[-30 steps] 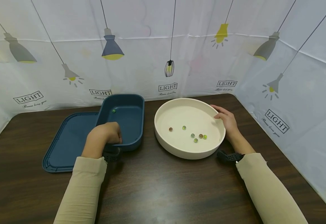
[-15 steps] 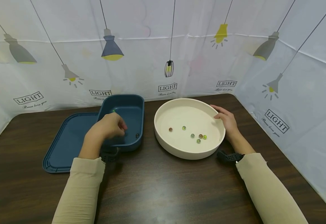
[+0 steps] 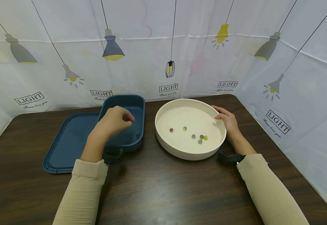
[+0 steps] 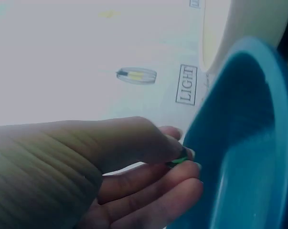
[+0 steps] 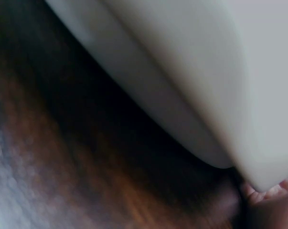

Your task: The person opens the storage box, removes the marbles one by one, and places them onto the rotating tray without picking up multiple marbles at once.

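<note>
My left hand (image 3: 113, 122) is raised over the blue rectangular container (image 3: 125, 146). Between its thumb and fingertips it pinches a dark marble with a green streak (image 4: 180, 159), plain in the left wrist view. One dark marble (image 3: 138, 136) lies on the container's floor near the right wall. My right hand (image 3: 228, 122) grips the right rim of a round cream dish (image 3: 177, 109), thumb over the edge. Several glass marbles lie in the dish, among them a reddish one (image 3: 171, 130) at the left and a green one (image 3: 185, 128) near the middle.
A flat blue lid (image 3: 67, 143) lies on the brown wooden table (image 3: 157, 190), left of the container and partly under or behind it. A white sheet printed with lamps (image 3: 141, 68) hangs behind the table and along the right side.
My left hand has risen from the container's floor and moved away and to the right, a marble in its fingers. A marble in the dish rolled slightly right. The right hand stays put.
</note>
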Motion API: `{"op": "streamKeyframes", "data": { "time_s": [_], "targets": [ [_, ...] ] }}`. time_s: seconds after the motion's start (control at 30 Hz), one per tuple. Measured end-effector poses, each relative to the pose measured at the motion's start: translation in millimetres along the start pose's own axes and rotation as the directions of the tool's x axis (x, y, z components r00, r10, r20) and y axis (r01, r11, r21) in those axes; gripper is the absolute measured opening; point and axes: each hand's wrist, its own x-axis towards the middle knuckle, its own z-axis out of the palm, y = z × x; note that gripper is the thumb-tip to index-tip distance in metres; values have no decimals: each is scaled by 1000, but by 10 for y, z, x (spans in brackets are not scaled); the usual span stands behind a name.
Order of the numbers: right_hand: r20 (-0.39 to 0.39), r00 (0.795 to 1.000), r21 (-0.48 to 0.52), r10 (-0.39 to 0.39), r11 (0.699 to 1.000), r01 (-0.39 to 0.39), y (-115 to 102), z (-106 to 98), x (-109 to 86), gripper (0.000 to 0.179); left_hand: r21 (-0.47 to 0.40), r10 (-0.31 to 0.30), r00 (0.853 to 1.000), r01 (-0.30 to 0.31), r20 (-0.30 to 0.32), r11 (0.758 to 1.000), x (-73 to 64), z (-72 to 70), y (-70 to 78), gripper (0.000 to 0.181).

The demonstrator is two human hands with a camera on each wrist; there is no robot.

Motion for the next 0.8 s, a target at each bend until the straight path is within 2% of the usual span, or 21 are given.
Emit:
{"op": "streamKeyframes", "data": {
  "time_s": [0.2, 0.37, 0.8],
  "targets": [
    [2, 1000, -8, -12, 1000, 12, 1, -1, -9, 58, 18, 45, 999, -44, -27, 999, 29, 68, 104, 20],
    [-8, 1000, -35, -9, 999, 9, -10, 6, -19, 57, 15, 78, 997, -78, -5, 997, 51, 120, 149, 21],
    [-18, 1000, -56, 3, 998, -4, -15, 5, -9, 58, 36, 94, 995, -96, 39, 995, 105, 260, 270, 19]
  ]
}}
